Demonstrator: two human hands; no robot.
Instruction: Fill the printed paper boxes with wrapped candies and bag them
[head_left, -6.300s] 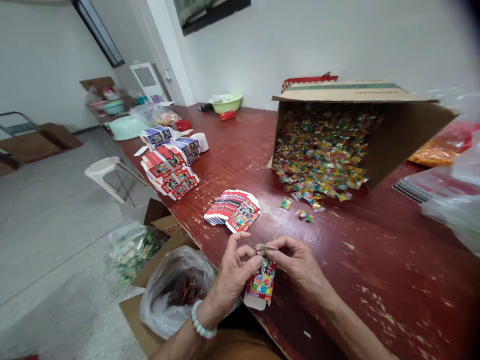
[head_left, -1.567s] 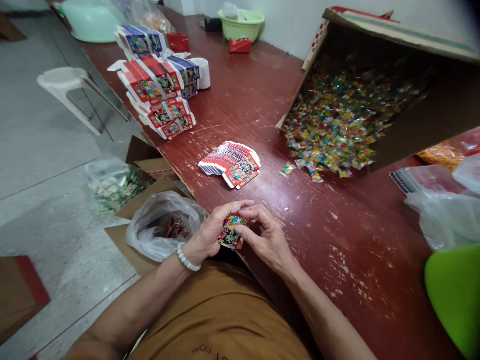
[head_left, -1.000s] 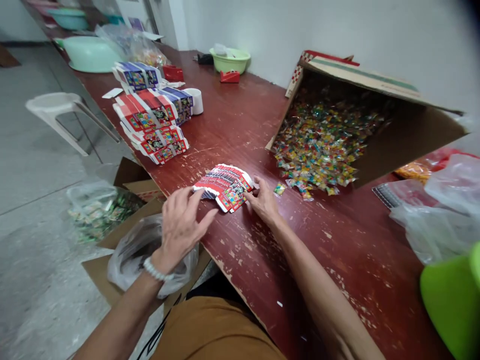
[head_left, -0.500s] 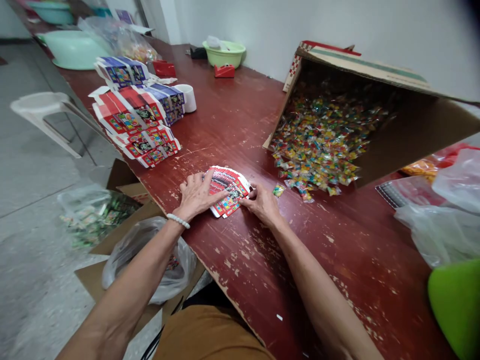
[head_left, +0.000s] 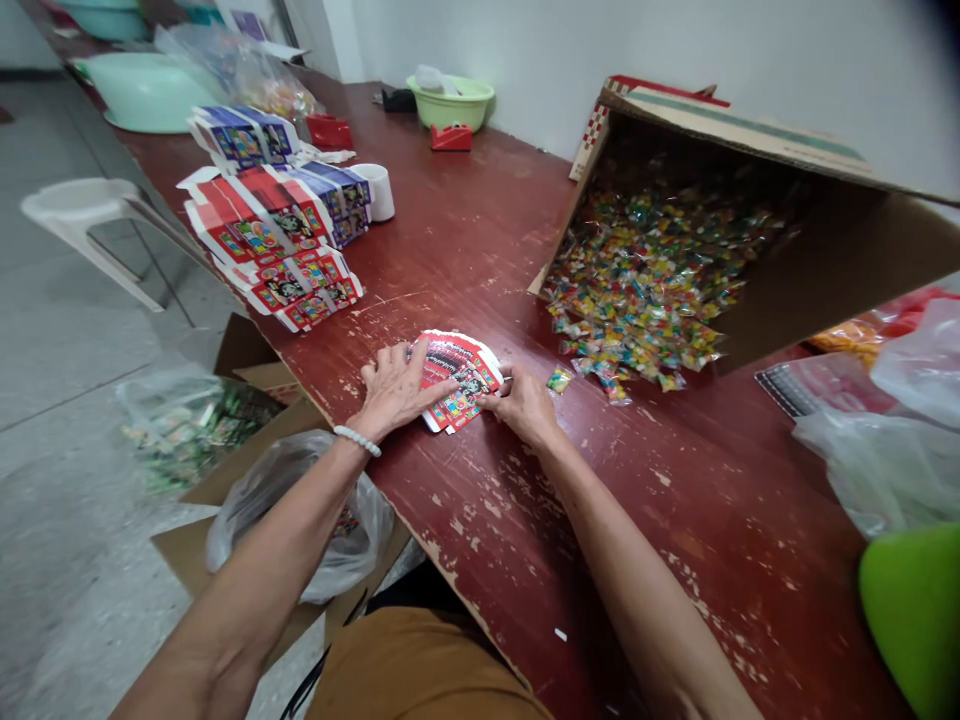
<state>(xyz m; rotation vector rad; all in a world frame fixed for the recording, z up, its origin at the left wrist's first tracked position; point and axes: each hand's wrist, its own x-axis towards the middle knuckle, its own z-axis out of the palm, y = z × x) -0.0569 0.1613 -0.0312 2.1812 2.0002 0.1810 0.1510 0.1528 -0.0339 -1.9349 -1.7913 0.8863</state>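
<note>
A fanned stack of flattened printed cardboard boxes (head_left: pixel 469 385), red with colourful pictures, lies on the table near its front edge. Across the stack's left part rests my left hand (head_left: pixel 397 385), fingers spread, thumb stretched over the top box. It wears a pale bead bracelet (head_left: pixel 358 440) on its wrist. My right hand (head_left: pixel 521 405) pinches the fan's right edge between thumb and fingers; the fingertips are partly hidden. Just beyond that hand sits one wrapped candy (head_left: pixel 559 379), apart from the heap of wrapped candies (head_left: pixel 645 270) spilling from a tipped carton (head_left: pixel 817 270).
Bundles of banded flat boxes (head_left: pixel 262 215) stand at the left edge, beside a white roll (head_left: pixel 380 192). Farther back are a red tape dispenser (head_left: pixel 451 138) and a green basin (head_left: pixel 469 103). Plastic bags (head_left: pixel 870 470) lie right. A bag-lined carton (head_left: pixel 262 500) stands below the table.
The boxes under my hands look slightly more fanned out. Both hands stay in nearly the same place, and the view has shifted a little.
</note>
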